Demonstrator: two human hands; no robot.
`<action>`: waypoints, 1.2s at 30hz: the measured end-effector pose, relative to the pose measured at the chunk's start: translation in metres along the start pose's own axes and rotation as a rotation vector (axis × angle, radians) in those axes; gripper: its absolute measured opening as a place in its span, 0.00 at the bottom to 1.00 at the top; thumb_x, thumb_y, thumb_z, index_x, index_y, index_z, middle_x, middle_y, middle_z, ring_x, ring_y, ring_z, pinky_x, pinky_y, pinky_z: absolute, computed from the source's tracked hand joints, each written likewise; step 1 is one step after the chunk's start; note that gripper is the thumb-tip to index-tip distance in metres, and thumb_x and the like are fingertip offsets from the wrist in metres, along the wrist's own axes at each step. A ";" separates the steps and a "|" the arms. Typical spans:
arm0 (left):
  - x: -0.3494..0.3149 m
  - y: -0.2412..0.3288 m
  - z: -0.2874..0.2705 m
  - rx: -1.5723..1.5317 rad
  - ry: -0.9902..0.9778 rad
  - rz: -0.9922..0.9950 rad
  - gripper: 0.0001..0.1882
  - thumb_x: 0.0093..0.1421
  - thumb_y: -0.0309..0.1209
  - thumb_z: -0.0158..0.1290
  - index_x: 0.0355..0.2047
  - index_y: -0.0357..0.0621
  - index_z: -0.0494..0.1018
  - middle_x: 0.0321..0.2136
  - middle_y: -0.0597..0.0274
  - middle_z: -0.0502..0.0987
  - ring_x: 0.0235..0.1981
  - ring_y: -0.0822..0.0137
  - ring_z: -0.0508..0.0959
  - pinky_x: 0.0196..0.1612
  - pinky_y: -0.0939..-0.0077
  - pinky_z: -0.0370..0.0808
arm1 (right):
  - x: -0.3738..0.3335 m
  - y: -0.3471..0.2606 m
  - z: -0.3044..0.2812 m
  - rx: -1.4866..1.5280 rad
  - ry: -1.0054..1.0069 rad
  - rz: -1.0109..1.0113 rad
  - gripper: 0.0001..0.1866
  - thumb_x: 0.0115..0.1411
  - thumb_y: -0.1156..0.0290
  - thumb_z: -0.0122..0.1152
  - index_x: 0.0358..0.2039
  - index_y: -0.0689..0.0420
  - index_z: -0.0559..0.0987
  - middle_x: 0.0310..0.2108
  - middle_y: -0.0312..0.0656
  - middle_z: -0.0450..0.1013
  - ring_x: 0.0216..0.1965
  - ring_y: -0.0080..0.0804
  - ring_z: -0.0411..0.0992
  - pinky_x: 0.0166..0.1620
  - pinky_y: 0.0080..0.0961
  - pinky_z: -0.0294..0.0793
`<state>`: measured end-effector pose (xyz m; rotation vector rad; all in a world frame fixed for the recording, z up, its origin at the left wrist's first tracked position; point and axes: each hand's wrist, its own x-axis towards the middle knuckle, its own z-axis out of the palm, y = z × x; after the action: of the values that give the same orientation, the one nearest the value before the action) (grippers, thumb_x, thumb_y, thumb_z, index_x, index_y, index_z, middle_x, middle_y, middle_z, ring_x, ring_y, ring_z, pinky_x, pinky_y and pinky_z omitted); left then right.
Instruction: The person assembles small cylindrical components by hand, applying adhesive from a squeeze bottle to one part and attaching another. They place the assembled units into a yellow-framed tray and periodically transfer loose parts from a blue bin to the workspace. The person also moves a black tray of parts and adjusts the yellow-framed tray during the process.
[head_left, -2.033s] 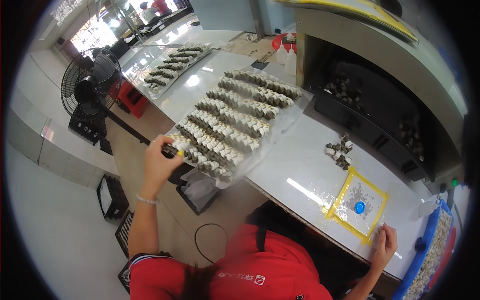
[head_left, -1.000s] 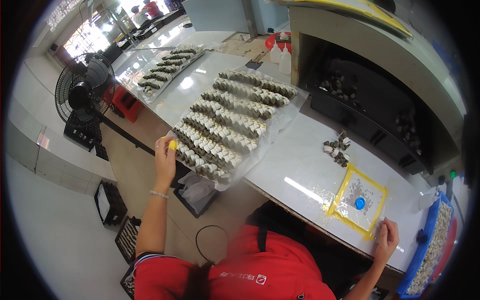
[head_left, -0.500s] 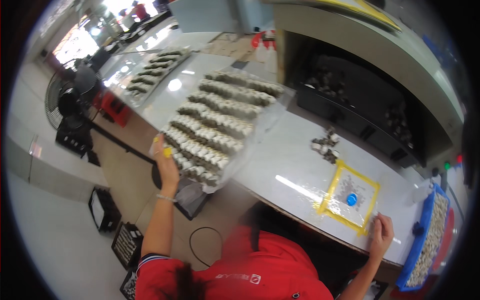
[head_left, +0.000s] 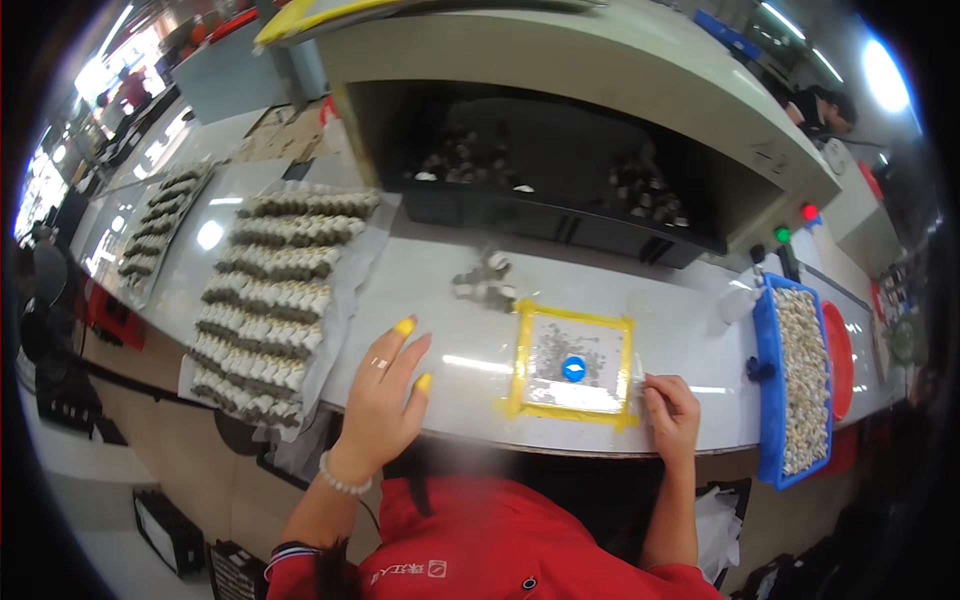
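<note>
My left hand (head_left: pixel 385 405) is over the table's front edge, fingers spread and empty, with yellow covers on two fingertips. To its left lie stacked rows of small white-and-dark parts (head_left: pixel 265 300) on a clear plastic sheet. At the right, my right hand (head_left: pixel 673 415) has its thumb and forefinger pinched together; what is between them, if anything, is too small to make out. It is beside a square work area edged with yellow tape (head_left: pixel 628 370). A round blue piece (head_left: pixel 573 369) with a white mark on top sits there among grey smudges. Beyond it is a loose cluster of white-and-dark parts (head_left: pixel 485 282).
A blue bin (head_left: pixel 768 380) full of small pale pieces stands at the right, against a red container (head_left: pixel 838 360). Behind the table is a machine with a dark recess (head_left: pixel 560 150) holding more parts. Another set of rows (head_left: pixel 160 225) lies far left. A person (head_left: pixel 825 110) is far right.
My left hand has left the edge of the rows and moved right, toward the taped square. The right hand stays pinched beside the square. The whole view has swung to the right.
</note>
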<state>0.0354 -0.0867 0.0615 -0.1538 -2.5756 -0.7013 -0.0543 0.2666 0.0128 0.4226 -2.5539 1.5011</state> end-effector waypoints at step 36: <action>0.057 -0.031 0.089 -0.166 -0.056 -0.102 0.15 0.44 0.21 0.51 0.35 0.36 0.67 0.32 0.54 0.66 0.34 0.55 0.67 0.38 0.67 0.65 | 0.042 0.091 -0.242 -0.808 0.142 0.368 0.29 0.53 0.45 0.54 0.52 0.47 0.74 0.50 0.55 0.65 0.52 0.50 0.65 0.55 0.39 0.64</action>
<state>-0.0586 -0.0696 0.0061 -0.0966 -2.5912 -0.9620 -0.1259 0.5131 0.0669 -0.2612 -2.9171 0.4194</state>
